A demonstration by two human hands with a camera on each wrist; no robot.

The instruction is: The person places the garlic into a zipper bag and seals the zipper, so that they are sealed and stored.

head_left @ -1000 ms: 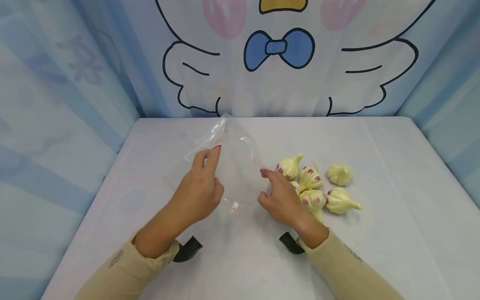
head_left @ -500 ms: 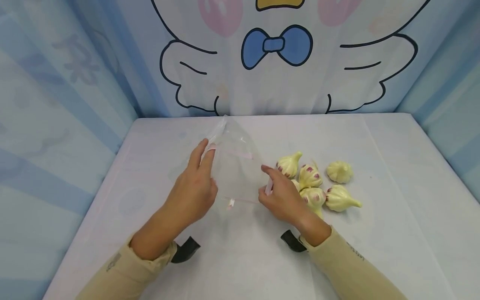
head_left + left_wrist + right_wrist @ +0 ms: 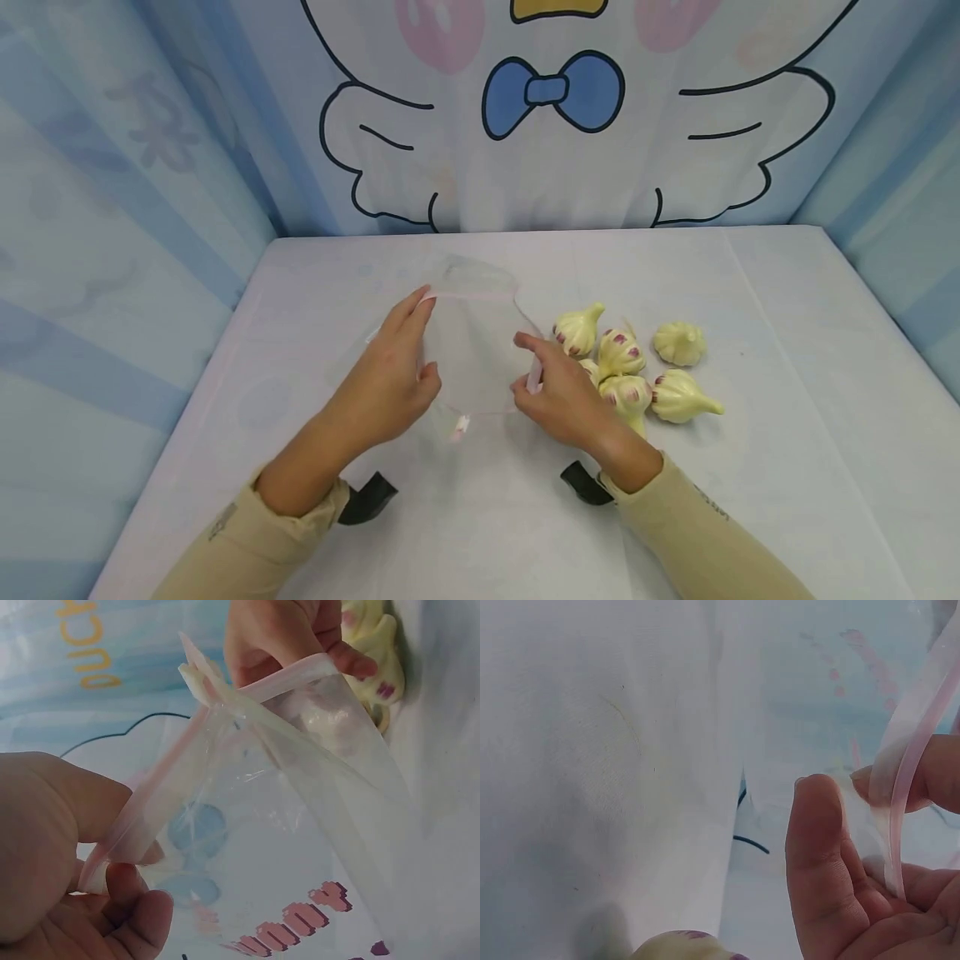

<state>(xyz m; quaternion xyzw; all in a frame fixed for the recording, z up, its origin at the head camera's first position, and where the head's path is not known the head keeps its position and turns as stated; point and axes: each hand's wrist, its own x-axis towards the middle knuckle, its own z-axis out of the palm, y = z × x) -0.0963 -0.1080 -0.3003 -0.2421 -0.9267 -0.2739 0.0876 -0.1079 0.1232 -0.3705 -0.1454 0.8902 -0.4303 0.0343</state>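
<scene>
A clear plastic zip bag (image 3: 480, 354) with a pink zip strip is stretched between both hands, its mouth spread apart. My left hand (image 3: 381, 383) pinches the left side of the mouth. In the left wrist view, thumb and fingers close on the pink strip (image 3: 169, 761) there, and pink lettering shows through the film. At the opposite side, my right hand (image 3: 558, 390) grips the rim between thumb and fingers. The right wrist view shows that stretch of pink strip (image 3: 904, 787) running through the hand. Just right of the right hand lies a group of garlic bulbs (image 3: 621, 354).
Several pale yellow bulbs, some with purple marks, make up the group; one garlic bulb (image 3: 678, 344) sits farthest back on the right. A white cloth covers the table (image 3: 795, 467). Printed curtains (image 3: 555, 179) stand behind and at both sides.
The bag's raised far corner has dropped and its mouth has spread into a wider, squarer shape. My left hand has shifted slightly left; the right hand and garlic stay nearly in place.
</scene>
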